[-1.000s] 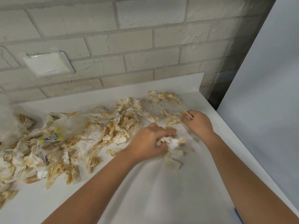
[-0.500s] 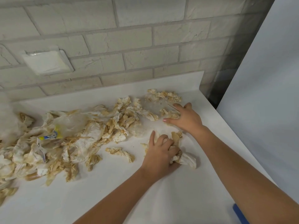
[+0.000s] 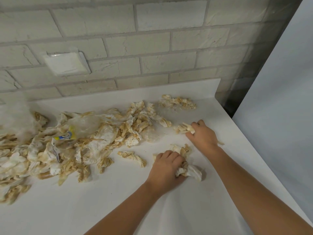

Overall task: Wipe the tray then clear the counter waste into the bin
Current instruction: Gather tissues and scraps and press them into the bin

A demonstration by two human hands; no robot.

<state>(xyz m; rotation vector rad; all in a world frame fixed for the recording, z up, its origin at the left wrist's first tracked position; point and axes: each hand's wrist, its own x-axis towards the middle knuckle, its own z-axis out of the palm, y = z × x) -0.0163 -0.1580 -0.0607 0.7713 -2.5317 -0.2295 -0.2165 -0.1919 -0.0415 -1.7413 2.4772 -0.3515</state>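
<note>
tissue waste (image 3: 108, 138) crumpled, stained, smooth counter (image 3: 81, 209)

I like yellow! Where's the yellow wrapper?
Head view, left side: the wrapper lies in the tissue pile on the counter, below the wall plate.

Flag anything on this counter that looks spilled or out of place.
Crumpled, brown-stained paper scraps lie strewn over the white counter, thickest at left, with a yellow-and-blue wrapper among them. The left hand grips a wad; the right hand grips a smaller clump.
</note>
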